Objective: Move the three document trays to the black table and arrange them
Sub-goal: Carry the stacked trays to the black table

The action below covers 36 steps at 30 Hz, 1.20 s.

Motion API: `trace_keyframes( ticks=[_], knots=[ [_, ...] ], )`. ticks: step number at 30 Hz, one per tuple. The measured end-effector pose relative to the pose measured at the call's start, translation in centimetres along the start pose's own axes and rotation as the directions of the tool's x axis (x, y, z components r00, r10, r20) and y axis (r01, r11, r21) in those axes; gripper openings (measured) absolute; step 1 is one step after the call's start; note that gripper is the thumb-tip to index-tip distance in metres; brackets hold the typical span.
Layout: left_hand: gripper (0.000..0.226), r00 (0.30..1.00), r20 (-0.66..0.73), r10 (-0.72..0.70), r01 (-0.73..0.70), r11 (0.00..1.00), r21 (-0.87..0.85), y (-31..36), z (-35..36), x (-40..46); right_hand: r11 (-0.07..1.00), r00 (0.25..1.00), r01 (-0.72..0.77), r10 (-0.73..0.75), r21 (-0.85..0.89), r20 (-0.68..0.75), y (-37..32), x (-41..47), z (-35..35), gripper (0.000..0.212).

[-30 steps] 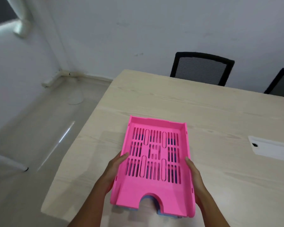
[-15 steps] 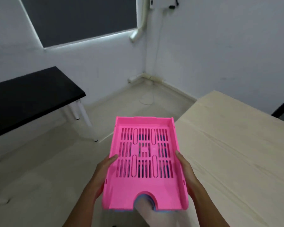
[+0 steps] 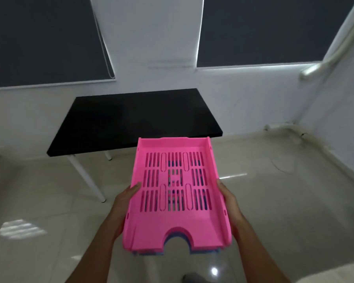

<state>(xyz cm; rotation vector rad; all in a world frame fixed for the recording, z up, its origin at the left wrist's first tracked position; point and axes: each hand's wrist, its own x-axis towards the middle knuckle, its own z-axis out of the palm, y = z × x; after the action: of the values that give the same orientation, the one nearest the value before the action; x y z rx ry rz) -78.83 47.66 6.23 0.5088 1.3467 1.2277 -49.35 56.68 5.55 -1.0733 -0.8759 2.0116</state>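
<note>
I hold a nested stack of document trays in the air over the floor. The top one is a pink slotted tray [image 3: 177, 217]; a blue tray edge [image 3: 204, 251] peeks out beneath it at the near end. My left hand [image 3: 127, 203] grips the stack's left wall and my right hand [image 3: 228, 201] grips its right wall. The black table [image 3: 131, 119] stands ahead against the wall, its near edge just beyond the stack's far end. How many trays lie under the pink one is hidden.
The black table has white legs [image 3: 86, 178] on a glossy tiled floor [image 3: 284, 201]. Dark window blinds [image 3: 45, 37] hang above it. A white pipe [image 3: 282, 127] runs along the right wall's base. A corner of the light wooden table [image 3: 335, 272] shows at bottom right.
My view has swung left from the light wooden table to face the black table. The tray stack has left the wooden table and is carried toward the black one, both hands still holding it.
</note>
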Motion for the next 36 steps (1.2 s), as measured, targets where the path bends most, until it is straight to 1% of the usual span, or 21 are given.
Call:
trace_keyframes(
  ticks=[3,6,8,9,11,13,15,17,21,24,26,32,36],
  knots=[
    [0.048,1.0,-0.026,0.005,-0.006,1.0,-0.031,2.3,-2.5,3.1,0.999,0.997,-0.004,0.007,-0.046,0.075,-1.4,5.5,2.7,0.058],
    [0.047,0.997,-0.067,0.032,-0.035,0.999,-0.031,5.5,-4.4,7.7,0.996,0.996,0.002,0.006,-0.086,0.087,-3.5,12.0,5.2,0.061],
    [0.046,0.995,-0.086,0.041,-0.046,0.998,-0.052,8.1,-6.1,13.4,0.995,0.991,-0.032,0.044,-0.099,0.125,-5.5,18.7,7.0,0.066],
    [0.046,0.996,-0.08,0.04,-0.043,0.998,-0.041,8.6,-6.1,13.9,0.994,0.992,-0.025,0.038,-0.102,0.123,-5.7,19.4,7.3,0.068],
    [0.045,0.997,-0.068,0.031,-0.036,0.996,-0.077,9.9,-6.2,15.7,0.996,0.986,-0.038,0.049,-0.075,0.157,-6.6,21.9,8.0,0.07],
    [0.045,0.996,-0.09,0.012,-0.021,0.995,-0.095,11.5,-7.0,20.0,0.994,0.984,-0.079,0.089,-0.073,0.152,-8.0,26.3,8.7,0.068],
    [0.045,0.994,-0.111,0.004,-0.017,0.993,-0.116,14.0,-7.5,23.9,0.994,0.986,-0.081,0.091,-0.074,0.141,-10.0,30.5,9.9,0.059],
    [0.044,0.993,-0.118,-0.001,-0.012,0.994,-0.112,16.0,-8.2,27.6,0.994,0.986,-0.074,0.086,-0.085,0.141,-11.9,34.3,11.0,0.054],
    [0.044,0.99,-0.142,-0.012,-0.007,0.991,-0.133,18.7,-9.8,33.6,0.992,0.977,-0.109,0.119,-0.064,0.175,-13.9,40.4,12.7,0.061],
    [0.04,0.988,-0.151,-0.025,0.001,0.988,-0.157,20.8,-11.2,38.1,0.989,0.978,-0.132,0.14,-0.063,0.157,-15.1,45.0,14.2,0.058],
    [0.04,0.992,-0.12,-0.028,0.008,0.987,-0.162,21.9,-12.4,41.3,0.987,0.978,-0.15,0.157,-0.061,0.139,-15.5,48.2,15.1,0.062],
    [0.06,0.99,-0.132,-0.045,0.022,0.985,-0.169,25.7,-14.9,49.0,0.985,0.982,-0.17,0.171,-0.028,0.084,-16.8,55.3,17.4,0.062],
    [0.064,0.993,-0.106,-0.055,0.039,0.988,-0.148,26.6,-15.5,52.4,0.982,0.981,-0.188,0.188,-0.02,0.037,-17.2,58.7,18.0,0.06]
  ],
)
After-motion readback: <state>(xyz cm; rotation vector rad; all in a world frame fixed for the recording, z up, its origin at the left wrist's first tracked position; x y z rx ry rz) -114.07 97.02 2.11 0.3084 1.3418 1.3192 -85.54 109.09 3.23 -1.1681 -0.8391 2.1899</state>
